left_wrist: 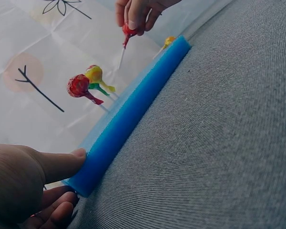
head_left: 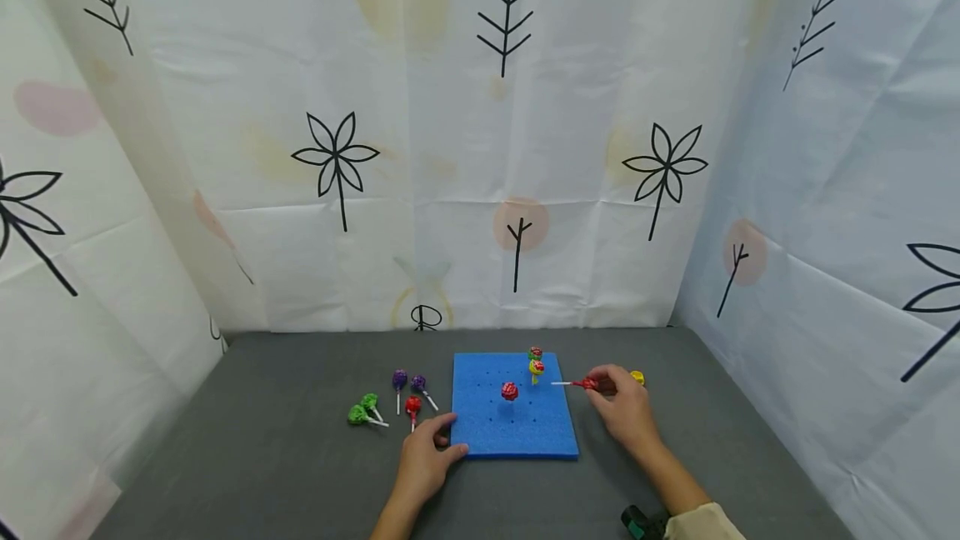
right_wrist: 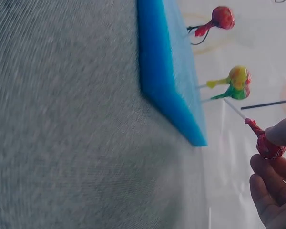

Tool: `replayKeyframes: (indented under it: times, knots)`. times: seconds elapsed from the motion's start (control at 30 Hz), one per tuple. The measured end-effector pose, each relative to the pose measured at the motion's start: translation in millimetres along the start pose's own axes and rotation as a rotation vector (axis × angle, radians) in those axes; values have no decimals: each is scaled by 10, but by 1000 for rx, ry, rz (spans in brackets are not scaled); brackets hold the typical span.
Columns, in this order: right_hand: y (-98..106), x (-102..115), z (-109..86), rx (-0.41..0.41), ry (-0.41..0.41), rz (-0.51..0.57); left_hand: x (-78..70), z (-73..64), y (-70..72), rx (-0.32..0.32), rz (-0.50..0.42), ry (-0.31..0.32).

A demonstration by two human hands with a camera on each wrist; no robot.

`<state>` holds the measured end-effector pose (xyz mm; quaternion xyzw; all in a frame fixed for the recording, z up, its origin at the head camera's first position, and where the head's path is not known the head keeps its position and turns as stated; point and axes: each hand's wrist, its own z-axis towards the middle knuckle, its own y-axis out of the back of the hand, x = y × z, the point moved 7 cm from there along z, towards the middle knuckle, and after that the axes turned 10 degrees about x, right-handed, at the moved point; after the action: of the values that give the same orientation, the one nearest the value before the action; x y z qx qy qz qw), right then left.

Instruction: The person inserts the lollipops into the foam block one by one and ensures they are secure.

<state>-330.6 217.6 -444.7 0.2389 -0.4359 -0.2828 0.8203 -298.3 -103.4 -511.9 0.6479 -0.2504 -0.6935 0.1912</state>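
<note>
A blue foam board (head_left: 517, 440) with small holes lies on the grey table. Standing upright in it are a red lollipop (head_left: 510, 391), a yellow lollipop (head_left: 536, 367) and a green lollipop (head_left: 535, 352) just behind the yellow one. My left hand (head_left: 424, 458) grips the board's near left corner, its thumb (left_wrist: 66, 163) against the front edge. Beyond the board's right side, my right hand (head_left: 624, 412) pinches another red lollipop (right_wrist: 268, 147) by its wrapped head. That lollipop's white stick points left toward the board, apart from its surface.
Left of the board lie two purple lollipops (head_left: 400, 380), two green lollipops (head_left: 357, 414) and a red lollipop (head_left: 412, 407). A yellow lollipop (head_left: 637, 377) is partly hidden behind my right hand. Beside my right sleeve sits a black-and-green object (head_left: 636, 522). Patterned cloth walls (head_left: 450, 257) surround the table.
</note>
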Motion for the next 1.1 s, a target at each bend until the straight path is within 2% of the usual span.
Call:
replayKeyframes:
  times: [0.2,0.37,0.9,1.1]
  knots:
    - [-13,128,19,-8,70,9,10,1,-8,2,2,26]
    - [-30,192,34,-5,91,6,23,9,-23,8,4,35]
    - [-175,255,83,38,85,38,19,10,-15,13,-7,17]
    - [-254,251,87,73,55,54,9,3,-9,13,-12,5]
